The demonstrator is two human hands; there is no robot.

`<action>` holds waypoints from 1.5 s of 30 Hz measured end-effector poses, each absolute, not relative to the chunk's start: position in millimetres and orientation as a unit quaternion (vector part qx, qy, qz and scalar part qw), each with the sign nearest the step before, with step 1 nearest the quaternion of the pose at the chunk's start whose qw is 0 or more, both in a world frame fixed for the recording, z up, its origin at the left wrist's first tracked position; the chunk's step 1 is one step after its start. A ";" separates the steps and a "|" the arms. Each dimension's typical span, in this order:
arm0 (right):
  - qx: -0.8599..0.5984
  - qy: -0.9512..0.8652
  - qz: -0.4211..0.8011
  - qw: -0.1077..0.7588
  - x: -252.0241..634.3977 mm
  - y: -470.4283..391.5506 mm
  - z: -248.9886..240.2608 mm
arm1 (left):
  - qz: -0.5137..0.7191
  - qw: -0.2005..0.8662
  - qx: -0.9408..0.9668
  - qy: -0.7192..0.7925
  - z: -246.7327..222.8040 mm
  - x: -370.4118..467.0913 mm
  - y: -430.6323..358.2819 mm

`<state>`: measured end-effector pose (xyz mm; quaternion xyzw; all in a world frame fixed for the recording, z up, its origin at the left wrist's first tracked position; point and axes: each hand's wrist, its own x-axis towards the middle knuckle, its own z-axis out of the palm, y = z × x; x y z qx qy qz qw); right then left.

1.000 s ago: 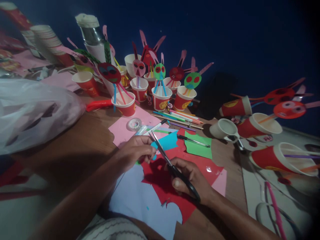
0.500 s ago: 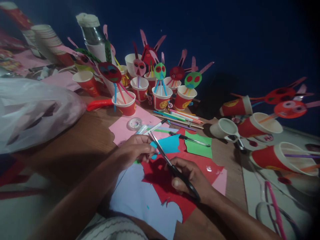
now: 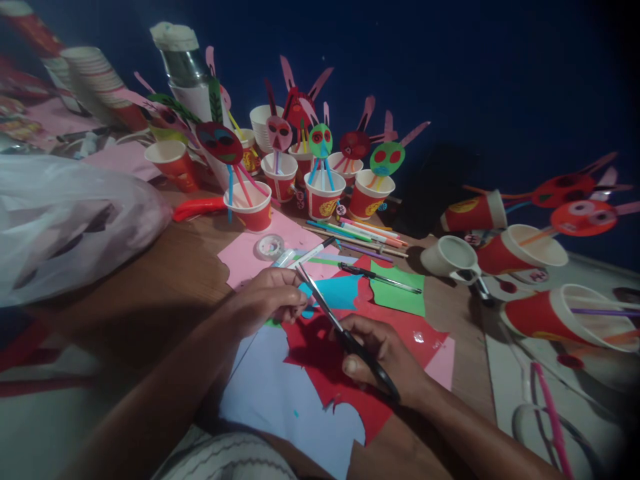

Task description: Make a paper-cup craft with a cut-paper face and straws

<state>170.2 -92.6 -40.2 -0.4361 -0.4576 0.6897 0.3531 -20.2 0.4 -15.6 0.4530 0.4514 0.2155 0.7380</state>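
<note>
Right hand: clamped on the scissors by their handles. Left hand: fingertips together, blue paper pinched at its left end, just beside the blades; blade gap cannot be told. Red paper is seen beneath, on the tabletop; a red cup is set farther off. Risk, judged: a fingertip could be nicked, being so near the blades; the edge could be spoiled if the paper flexes.

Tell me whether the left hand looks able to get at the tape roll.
Probably yes: the tape roll lies uncovered on the pink paper just beyond the left hand, though its fingers appear to hold the blue paper.
</note>
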 end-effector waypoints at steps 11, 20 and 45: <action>-0.435 -0.437 0.700 0.361 169.3 -91.7 -41.1 | 0.240 0.734 0.452 0.446 -16.1 -17.6 -1.3; -0.410 -0.474 0.692 0.359 172.7 -92.1 -46.2 | 0.242 0.706 0.473 0.468 -15.7 -17.0 -1.6; -0.441 -0.477 0.677 0.345 171.7 -91.6 -40.7 | 0.231 0.696 0.483 0.478 -14.3 -17.7 -1.0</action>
